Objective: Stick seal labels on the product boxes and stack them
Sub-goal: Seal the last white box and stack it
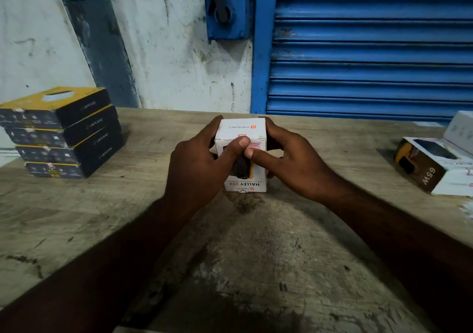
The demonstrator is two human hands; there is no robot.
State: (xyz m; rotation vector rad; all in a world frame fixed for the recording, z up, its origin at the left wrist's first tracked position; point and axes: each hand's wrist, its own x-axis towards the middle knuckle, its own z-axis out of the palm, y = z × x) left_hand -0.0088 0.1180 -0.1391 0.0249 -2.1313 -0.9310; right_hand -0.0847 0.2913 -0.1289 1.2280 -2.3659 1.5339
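Note:
A white product box (pixel 243 130) marked HALLEY 20K stands on the wooden table (pixel 128 217) at the middle. My left hand (pixel 199 163) grips its left side, fingers curled behind it, thumb pressing near the top edge of the front face. My right hand (pixel 289 161) grips the right side, and its thumb presses beside the left thumb on a small pink label (pixel 254 145). Most of the label is hidden under the thumbs.
A stack of several black-and-yellow boxes (pixel 64 133) stands at the far left of the table. At the right edge lie a white box marked 65W (pixel 432 171) and another white box (pixel 460 127) behind it. A blue roller shutter (pixel 371 51) and a stained wall (pixel 166 51) close the back.

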